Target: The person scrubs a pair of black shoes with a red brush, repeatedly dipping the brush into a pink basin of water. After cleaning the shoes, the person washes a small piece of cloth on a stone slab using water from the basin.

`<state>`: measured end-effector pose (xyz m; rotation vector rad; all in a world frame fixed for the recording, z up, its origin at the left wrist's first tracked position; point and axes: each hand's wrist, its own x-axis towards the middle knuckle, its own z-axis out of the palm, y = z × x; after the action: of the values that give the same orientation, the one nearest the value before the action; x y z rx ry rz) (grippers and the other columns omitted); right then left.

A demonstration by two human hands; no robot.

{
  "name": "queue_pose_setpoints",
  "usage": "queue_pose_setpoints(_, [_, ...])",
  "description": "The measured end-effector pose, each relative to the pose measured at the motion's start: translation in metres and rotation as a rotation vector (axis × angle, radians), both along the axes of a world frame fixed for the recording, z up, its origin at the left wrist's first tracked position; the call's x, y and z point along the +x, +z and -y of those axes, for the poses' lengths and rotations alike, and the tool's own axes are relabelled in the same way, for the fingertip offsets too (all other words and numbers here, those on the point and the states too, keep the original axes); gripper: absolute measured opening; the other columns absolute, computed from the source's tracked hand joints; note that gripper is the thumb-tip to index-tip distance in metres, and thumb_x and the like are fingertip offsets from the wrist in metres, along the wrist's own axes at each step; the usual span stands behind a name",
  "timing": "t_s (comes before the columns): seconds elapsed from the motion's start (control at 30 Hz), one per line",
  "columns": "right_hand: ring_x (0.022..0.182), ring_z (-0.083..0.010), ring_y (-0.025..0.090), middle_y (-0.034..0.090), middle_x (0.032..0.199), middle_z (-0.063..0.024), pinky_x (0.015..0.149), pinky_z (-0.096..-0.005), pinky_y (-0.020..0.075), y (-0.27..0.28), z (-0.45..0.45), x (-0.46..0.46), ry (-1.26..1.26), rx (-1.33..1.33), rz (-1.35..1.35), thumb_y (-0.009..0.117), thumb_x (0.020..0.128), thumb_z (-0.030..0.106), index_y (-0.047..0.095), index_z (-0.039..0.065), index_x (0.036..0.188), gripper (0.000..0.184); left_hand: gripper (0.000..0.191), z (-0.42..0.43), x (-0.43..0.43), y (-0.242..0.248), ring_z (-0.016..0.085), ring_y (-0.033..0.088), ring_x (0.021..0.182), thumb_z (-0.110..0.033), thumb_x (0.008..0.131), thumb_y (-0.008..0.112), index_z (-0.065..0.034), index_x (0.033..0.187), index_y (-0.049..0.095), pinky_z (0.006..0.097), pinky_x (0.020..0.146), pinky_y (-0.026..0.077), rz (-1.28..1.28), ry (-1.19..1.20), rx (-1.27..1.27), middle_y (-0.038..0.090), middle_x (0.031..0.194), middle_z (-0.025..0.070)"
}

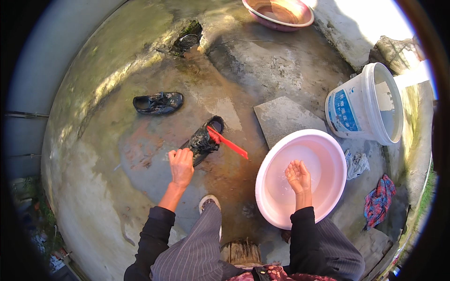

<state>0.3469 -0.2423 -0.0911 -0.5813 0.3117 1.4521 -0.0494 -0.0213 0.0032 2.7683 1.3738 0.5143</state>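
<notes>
My left hand [181,167] is closed on the toe end of a dark camouflage lace-up shoe [201,143], low over the wet concrete. A red plastic scrubbing brush [230,143] lies across that shoe's opening, its bristles against the shoe and its handle pointing away to the right. My right hand [299,176], palm up with cupped fingers and wet, is over the pink plastic basin [264,189], which holds water. A matching camouflage shoe [158,103] rests on the ground farther off to the left.
A white plastic bucket [348,105] with a blue label stands right of a flat concrete slab [286,117]. A pale rag [357,165] and a plaid cloth [379,202] lie at the right. Another basin [281,25] is at the top, near a drain hole [190,37].
</notes>
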Motion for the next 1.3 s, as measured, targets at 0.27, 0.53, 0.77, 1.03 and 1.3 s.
queue_pose_setpoints(0.27, [0.131,-0.0281,0.046,0.047,0.140,-0.0207,0.108,-0.0406,0.0378,0.190,-0.136,-0.133,0.495,-0.034,0.420,0.042,0.103,0.037,0.043,-0.004,0.139,0.054,0.018,-0.009,-0.010,0.000,0.023,0.055,0.083,0.001,0.065,0.062,-0.0043,0.082,0.057,0.0389,0.079,0.038,-0.048,-0.073,0.037,0.060,0.094,0.0071])
queue_pose_setpoints(0.53, [0.117,-0.0224,0.056,0.060,0.123,-0.0115,0.094,-0.0378,0.0471,0.031,0.008,0.029,-0.178,-0.759,0.491,0.047,0.100,0.036,0.056,0.002,0.128,0.045,0.019,-0.013,-0.018,0.005,0.022,0.055,0.083,0.000,0.064,0.063,-0.0037,0.082,0.058,0.0390,0.079,0.038,-0.051,-0.069,0.041,0.061,0.094,0.0072])
queue_pose_setpoints(0.77, [0.113,-0.0238,0.058,0.063,0.122,-0.0119,0.092,-0.0397,0.0499,-0.025,0.044,0.031,-0.095,-0.594,0.293,0.049,0.100,0.036,0.060,0.004,0.120,0.039,0.020,-0.021,-0.013,-0.003,0.021,0.056,0.083,-0.001,0.064,0.063,-0.0032,0.084,0.059,0.0388,0.079,0.039,-0.047,-0.129,0.061,0.062,0.095,0.0071])
queue_pose_setpoints(1.03, [0.130,-0.0292,0.046,0.051,0.138,-0.0170,0.107,-0.0415,0.0376,0.174,-0.121,-0.115,0.414,-0.028,0.327,0.042,0.103,0.040,0.042,-0.003,0.139,0.057,0.019,-0.026,-0.018,0.003,0.020,0.057,0.084,-0.002,0.065,0.063,-0.0028,0.083,0.061,0.0383,0.079,0.040,-0.077,-0.172,0.078,0.063,0.096,0.0071])
queue_pose_setpoints(1.3, [0.122,-0.0220,0.050,0.053,0.131,-0.0131,0.095,-0.0401,0.0457,0.048,-0.021,0.011,-0.101,-0.663,0.503,0.045,0.101,0.032,0.051,-0.001,0.131,0.044,0.019,-0.029,-0.024,0.011,0.021,0.057,0.083,-0.002,0.065,0.064,-0.0023,0.084,0.061,0.0383,0.079,0.040,-0.079,-0.176,0.088,0.063,0.097,0.0077])
